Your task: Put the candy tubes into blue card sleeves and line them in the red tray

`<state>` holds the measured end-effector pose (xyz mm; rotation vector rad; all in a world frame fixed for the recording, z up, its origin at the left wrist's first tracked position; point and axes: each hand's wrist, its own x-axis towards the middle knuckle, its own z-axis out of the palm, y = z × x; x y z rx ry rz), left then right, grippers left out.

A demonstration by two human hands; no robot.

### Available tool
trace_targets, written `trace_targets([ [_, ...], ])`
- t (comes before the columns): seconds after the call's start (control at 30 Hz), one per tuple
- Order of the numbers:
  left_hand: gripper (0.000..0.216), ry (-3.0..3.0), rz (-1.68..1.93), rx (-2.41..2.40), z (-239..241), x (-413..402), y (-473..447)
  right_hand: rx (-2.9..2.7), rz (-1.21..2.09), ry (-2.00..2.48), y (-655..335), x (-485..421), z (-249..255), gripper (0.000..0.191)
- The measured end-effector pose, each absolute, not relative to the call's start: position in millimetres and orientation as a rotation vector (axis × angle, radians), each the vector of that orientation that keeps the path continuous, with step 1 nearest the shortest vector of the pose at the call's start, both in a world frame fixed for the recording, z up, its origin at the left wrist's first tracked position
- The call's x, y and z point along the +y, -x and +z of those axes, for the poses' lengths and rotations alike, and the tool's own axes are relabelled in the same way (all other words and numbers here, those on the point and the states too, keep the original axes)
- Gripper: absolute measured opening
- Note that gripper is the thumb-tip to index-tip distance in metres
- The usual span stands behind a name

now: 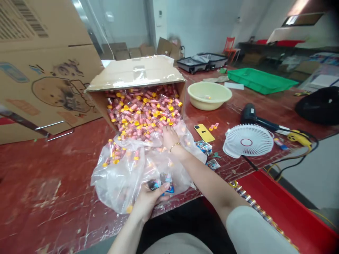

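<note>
A cardboard box (137, 76) lies on its side with its mouth toward me, filled with small clear tubes (144, 113) with pink contents and yellow caps. My right hand (171, 138) reaches to the front right of the pile, fingers stretched over the tubes; I cannot see any tube gripped. A clear plastic bag (119, 187) spreads out from the box mouth, with several tubes on it. Low over the bag, my left hand (152, 197) is closed on small blue-and-black printed packets (166, 183), thumb on top.
To the right are a yellow phone (203, 132), loose tubes (214, 126), stacked printed packets (204, 147), a white fan (247, 141), a heat gun (254, 118), a pale basin (209, 96) and a green tray (261, 81). A large carton (47, 81) stands left.
</note>
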<state>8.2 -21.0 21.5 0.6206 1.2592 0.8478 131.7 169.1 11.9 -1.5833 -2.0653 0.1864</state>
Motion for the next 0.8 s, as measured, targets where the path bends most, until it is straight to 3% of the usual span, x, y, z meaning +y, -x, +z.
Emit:
trace_targets([
  [0.23,0.05,-0.631,0.9,1.238,12,-15,2,-2.125,0.19,1.672,-122,186,12,0.029],
  [0.4,0.045,-0.604,0.983,1.2,9,-12,4,-2.068,0.426,1.627,-112,194,16,0.037],
  [0.57,0.037,-0.629,1.077,1.163,-2,-7,17,-1.883,0.95,1.576,-143,154,20,0.036],
  [0.7,0.033,-0.747,1.071,1.134,-15,-4,19,-1.399,1.797,1.036,-173,100,26,0.046],
  [0.8,0.032,-0.817,1.013,1.149,-16,-5,17,-1.064,1.961,0.736,-177,72,30,0.055],
])
